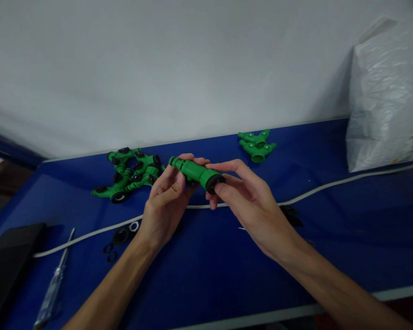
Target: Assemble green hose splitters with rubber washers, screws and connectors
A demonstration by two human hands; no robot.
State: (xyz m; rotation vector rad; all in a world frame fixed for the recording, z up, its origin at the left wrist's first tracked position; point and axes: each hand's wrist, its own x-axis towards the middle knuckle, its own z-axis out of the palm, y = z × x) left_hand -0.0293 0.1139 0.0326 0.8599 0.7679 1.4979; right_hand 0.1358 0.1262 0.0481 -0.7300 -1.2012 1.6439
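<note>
A green plastic hose connector [196, 172] with a black ring at its near end is held above the blue table. My left hand [167, 197] is closed round its left part, thumb on top. With thumb and fingers, my right hand [246, 195] grips the black-ringed end at the right; the thumb touches the opening. Behind my left hand lies a group of green hose connectors [146, 170] with black knobs. Two green Y-shaped connector bodies [257, 149] rest farther back, beyond my right hand. Black rings [120, 235] lie near my left wrist.
A white cable [316, 189] runs across the blue table [199, 275]. At the left are a screwdriver [57, 279] with a clear handle and a black flat device [12, 261]. A white plastic bag [387, 101] stands at the back right, against the wall [192, 68].
</note>
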